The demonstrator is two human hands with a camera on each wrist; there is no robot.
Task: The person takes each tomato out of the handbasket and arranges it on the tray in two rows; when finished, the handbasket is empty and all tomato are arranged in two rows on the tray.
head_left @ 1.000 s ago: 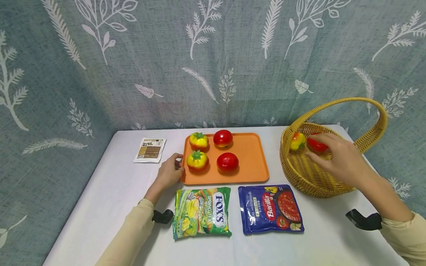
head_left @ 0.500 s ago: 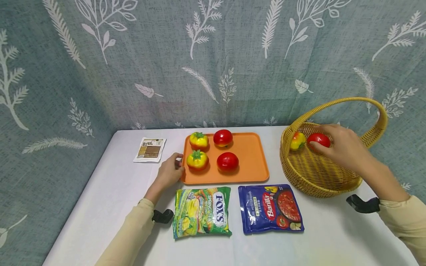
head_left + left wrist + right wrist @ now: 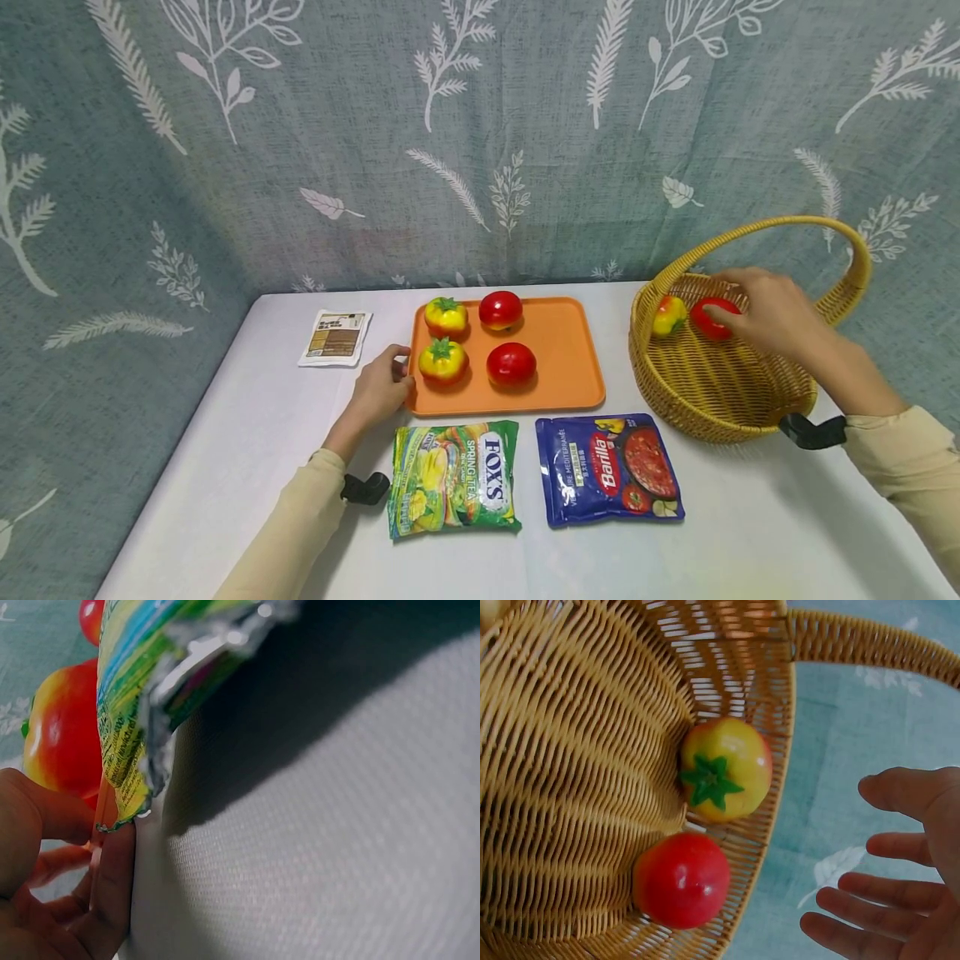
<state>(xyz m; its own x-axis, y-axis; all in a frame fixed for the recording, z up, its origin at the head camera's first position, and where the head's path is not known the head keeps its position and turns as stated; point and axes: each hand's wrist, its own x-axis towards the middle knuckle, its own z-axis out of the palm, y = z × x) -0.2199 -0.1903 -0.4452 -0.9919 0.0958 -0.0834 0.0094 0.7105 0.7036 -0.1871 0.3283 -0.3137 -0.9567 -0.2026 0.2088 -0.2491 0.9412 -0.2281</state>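
Red tomato (image 3: 681, 880) in wicker basket (image 3: 577, 787), just beside right hand (image 3: 900, 862); fingers (image 3: 870, 889) spread, holding nothing.

The basket (image 3: 720, 392) is woven wicker, ribbed and rough, with a dull honey sheen. Inside it, the red tomato (image 3: 681, 880) and yellow tomato (image 3: 725, 768) look like smooth, glossy plastic. Left of the basket, the orange tray (image 3: 570, 367) is matt plastic. Nearer than the tray, the green candy bag (image 3: 453, 479) and blue sauce pouch (image 3: 607, 469) are shiny, crinkled foil film. The tablecloth (image 3: 337, 847) shows a fine matt weave.
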